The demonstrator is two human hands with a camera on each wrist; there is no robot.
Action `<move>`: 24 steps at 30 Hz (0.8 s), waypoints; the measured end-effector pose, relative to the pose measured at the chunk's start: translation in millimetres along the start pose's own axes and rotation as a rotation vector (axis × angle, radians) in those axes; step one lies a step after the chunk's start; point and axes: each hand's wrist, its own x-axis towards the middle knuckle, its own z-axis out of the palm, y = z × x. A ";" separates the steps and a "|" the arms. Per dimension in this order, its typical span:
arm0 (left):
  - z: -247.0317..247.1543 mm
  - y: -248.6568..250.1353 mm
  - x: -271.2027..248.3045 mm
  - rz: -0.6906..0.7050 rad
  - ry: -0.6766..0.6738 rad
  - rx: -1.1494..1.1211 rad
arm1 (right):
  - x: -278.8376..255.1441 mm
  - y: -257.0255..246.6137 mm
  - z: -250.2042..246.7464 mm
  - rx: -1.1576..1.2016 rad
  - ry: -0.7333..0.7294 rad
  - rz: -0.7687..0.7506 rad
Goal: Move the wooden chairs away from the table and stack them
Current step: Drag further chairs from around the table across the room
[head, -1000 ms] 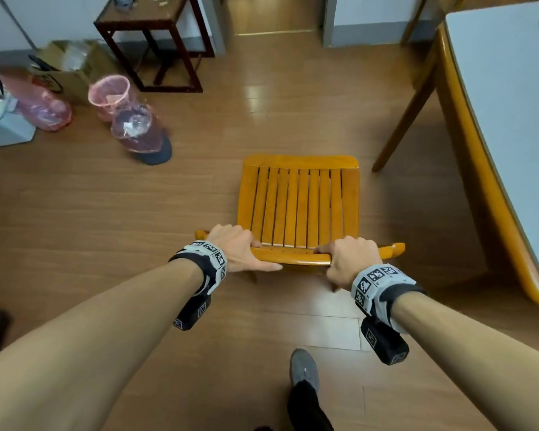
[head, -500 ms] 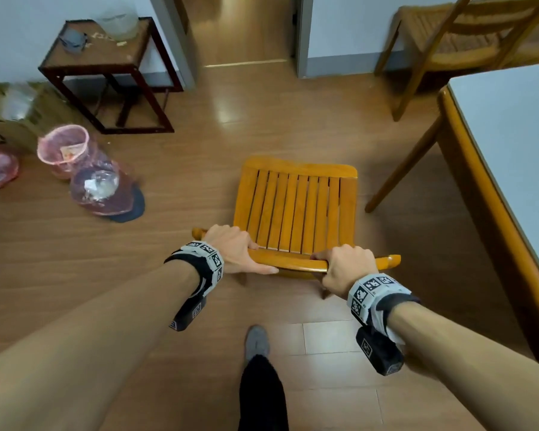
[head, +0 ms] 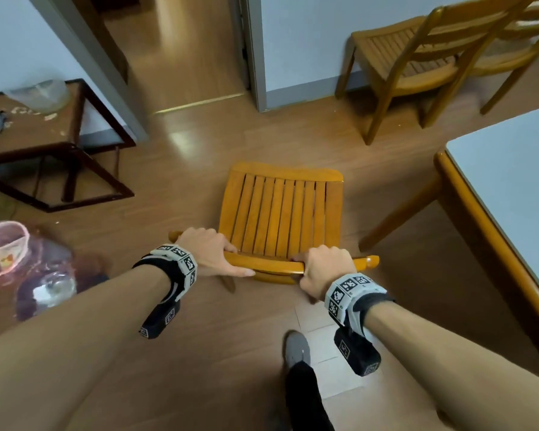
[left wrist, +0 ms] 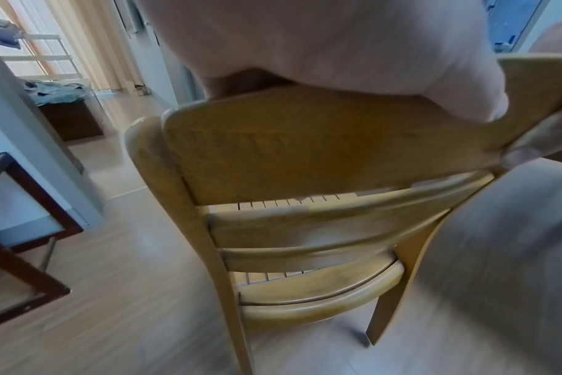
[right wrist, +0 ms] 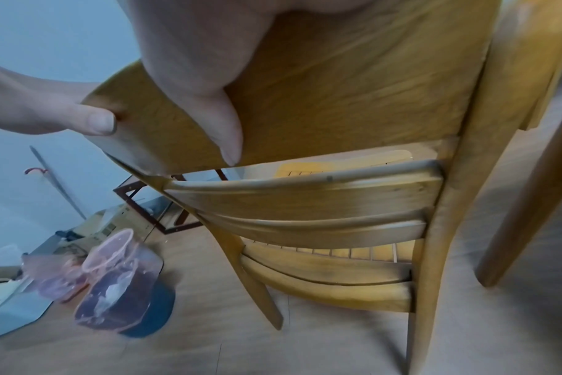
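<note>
A wooden chair with a slatted seat (head: 280,213) stands on the floor in front of me, left of the table (head: 467,194). My left hand (head: 210,255) grips the left part of its top back rail (head: 271,265), and my right hand (head: 322,270) grips the right part. The wrist views show the rail (left wrist: 321,144) (right wrist: 353,96) from behind, with a thumb pressed on its back face. Two more wooden chairs (head: 417,60) stand stacked against the far wall at the upper right.
A dark side table (head: 53,147) stands at the left by an open doorway (head: 181,51). Pink plastic bags (head: 22,269) lie on the floor at the left. The table leg (head: 399,209) slants down just right of the chair. My foot (head: 297,353) is behind the chair.
The chair has moved forward, away from the table, with both hands still on its rail. The stacked chairs and the doorway have come into view, and the pink bags have slid down-left.
</note>
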 end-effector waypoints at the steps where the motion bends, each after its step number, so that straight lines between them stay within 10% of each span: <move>1: -10.5 -8.4 17.4 0.000 0.001 0.003 | 17.7 4.9 -10.5 0.005 0.012 0.007; 24: -256.8 -191.8 418.1 0.189 0.061 0.000 | 387.3 117.4 -246.2 0.161 0.014 0.258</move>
